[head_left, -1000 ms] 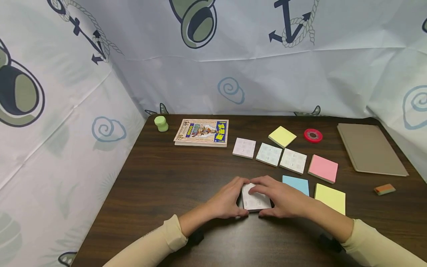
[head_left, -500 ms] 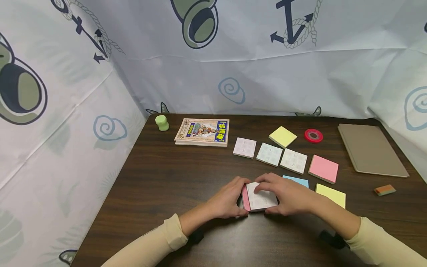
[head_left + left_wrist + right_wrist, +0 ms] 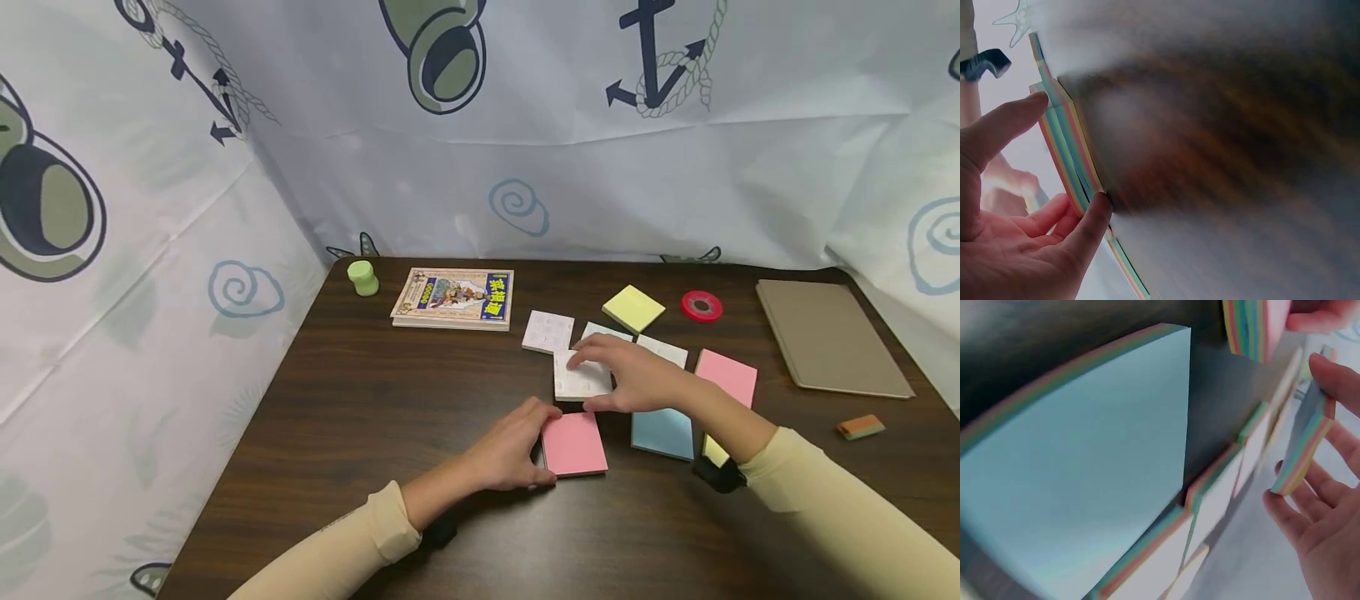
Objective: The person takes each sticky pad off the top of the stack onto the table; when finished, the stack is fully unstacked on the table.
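My left hand (image 3: 513, 450) grips a pink-topped stack of sticky note pads (image 3: 574, 444) at its left side, near the front of the table. In the left wrist view, thumb and fingers pinch the stack's striped, multicoloured edges (image 3: 1071, 147). Just beyond it, my right hand (image 3: 641, 377) holds a white sticky note pad (image 3: 583, 379) with faint printed marks. That pad is off the table; the right wrist view shows its coloured edge (image 3: 1302, 459) between thumb and fingers. A blue pad (image 3: 663, 435) lies below the right wrist, and a yellow pad (image 3: 714, 451) is mostly hidden by it.
Behind the right hand lie several pads: a whitish one (image 3: 548, 331), a yellow one (image 3: 633, 308) and a pink one (image 3: 729, 375). Farther out are a red ring (image 3: 702, 306), a tan notebook (image 3: 832, 337), an orange-green block (image 3: 861, 427), a comic-style book (image 3: 453, 300) and a green knob-shaped object (image 3: 363, 279).
My right hand has slid the white pad rightward off the stack, then lifted it away toward the back, uncovering the pink top. The left hand stays in place on the stack.
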Action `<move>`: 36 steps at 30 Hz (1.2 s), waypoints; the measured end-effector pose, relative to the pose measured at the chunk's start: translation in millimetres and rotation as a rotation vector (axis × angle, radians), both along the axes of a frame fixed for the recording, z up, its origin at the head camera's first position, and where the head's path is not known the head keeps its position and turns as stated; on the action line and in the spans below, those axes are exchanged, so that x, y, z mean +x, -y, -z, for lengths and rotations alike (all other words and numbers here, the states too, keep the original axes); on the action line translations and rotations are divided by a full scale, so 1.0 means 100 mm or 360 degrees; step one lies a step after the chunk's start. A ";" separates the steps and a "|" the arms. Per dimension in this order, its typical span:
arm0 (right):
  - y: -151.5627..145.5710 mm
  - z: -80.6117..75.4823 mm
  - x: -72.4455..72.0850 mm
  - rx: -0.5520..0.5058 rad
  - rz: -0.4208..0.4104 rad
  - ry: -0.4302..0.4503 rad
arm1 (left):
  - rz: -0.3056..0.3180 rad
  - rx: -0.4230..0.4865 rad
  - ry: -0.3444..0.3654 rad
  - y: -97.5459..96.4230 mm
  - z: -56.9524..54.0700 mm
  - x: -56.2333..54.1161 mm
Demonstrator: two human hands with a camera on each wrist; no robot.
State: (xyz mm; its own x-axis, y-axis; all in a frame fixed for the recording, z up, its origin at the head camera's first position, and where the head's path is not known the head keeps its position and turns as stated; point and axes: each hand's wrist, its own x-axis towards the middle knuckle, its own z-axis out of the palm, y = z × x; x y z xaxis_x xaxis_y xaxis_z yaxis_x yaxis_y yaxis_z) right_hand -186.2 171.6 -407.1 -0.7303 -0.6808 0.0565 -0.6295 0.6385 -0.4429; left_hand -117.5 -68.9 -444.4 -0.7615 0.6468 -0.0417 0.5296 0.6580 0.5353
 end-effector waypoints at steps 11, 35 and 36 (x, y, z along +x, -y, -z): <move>0.55 0.08 -0.29 0.0127 -0.0268 -0.0153 | 0.0019 -0.0007 -0.0078 0.00 0.01 0.00; 0.65 0.12 -0.31 0.0316 -0.0273 -0.0109 | 0.0028 -0.0014 -0.0086 0.01 0.02 -0.01; 0.62 0.09 -0.29 0.0293 -0.0254 -0.0113 | 0.0030 -0.0012 -0.0088 0.01 0.02 -0.01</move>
State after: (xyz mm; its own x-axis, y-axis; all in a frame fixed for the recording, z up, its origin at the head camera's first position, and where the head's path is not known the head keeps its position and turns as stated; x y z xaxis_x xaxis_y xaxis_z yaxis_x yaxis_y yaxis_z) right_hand -214.8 109.3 -415.9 -0.6114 -0.7907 -0.0318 -0.7541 0.5943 -0.2795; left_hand -119.0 -69.7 -446.1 -0.7503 0.6610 -0.0044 0.5708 0.6513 0.4999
